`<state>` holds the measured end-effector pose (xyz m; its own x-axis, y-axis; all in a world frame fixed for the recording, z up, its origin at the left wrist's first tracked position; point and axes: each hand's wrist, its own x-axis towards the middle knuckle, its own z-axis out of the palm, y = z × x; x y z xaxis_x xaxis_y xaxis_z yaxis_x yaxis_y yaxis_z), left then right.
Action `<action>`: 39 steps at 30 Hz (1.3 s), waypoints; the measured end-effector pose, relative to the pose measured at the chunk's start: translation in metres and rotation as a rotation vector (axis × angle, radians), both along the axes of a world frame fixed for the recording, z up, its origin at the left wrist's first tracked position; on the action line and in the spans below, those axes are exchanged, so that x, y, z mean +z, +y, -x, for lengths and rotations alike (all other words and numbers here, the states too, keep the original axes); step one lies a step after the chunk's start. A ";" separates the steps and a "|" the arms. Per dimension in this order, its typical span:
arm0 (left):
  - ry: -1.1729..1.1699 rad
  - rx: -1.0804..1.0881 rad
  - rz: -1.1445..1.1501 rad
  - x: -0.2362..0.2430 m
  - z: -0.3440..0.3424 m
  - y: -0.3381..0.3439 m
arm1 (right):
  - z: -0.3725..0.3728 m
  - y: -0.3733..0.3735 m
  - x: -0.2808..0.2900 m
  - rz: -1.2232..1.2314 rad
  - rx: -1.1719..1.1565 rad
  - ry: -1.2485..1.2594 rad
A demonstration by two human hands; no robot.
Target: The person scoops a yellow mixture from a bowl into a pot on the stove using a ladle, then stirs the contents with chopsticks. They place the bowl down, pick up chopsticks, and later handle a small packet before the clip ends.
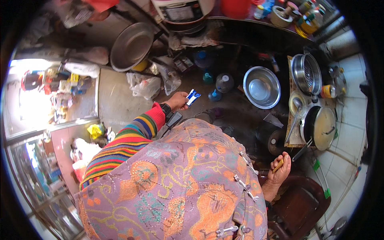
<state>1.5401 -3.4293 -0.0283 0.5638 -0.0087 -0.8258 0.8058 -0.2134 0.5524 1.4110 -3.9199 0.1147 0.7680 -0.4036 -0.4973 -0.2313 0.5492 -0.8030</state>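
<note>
My left hand point(177, 101) is stretched out ahead, its fingers closed on the edge of a small blue and white wrapper point(193, 97). On that wrist sits a dark watch point(165, 108), below a striped knitted sleeve point(132, 138). Low at the right, my right hand point(283, 174) is curled round a small flat golden-brown piece point(278, 165), whose kind I cannot make out. Beyond the wrapper, several plastic bottles point(225, 83) stand on the dark floor. The right hand is nearest to a pan handle point(301, 153) and a brown chair point(298, 208).
A steel basin point(262, 87) rests ahead to the right. On a narrow stand, a lidded wok point(323, 128), a steel steamer pot point(307, 74) and a ladle point(294, 122) sit along the tiled wall point(352, 130). Plastic bags point(144, 85) and a large metal bowl point(132, 47) are at the left.
</note>
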 end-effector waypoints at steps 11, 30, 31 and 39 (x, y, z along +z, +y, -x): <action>-0.004 0.572 -0.025 0.005 0.155 0.064 | -0.037 0.021 -0.020 -0.042 0.349 -0.030; -0.017 1.196 0.490 -0.169 0.042 0.171 | -0.110 0.158 -0.017 0.230 0.539 0.236; 0.004 1.203 0.507 -0.182 0.030 0.178 | -0.113 0.169 -0.016 0.244 0.548 0.264; 0.062 1.273 0.618 -0.286 -0.041 0.232 | -0.148 0.241 -0.041 0.315 0.559 0.492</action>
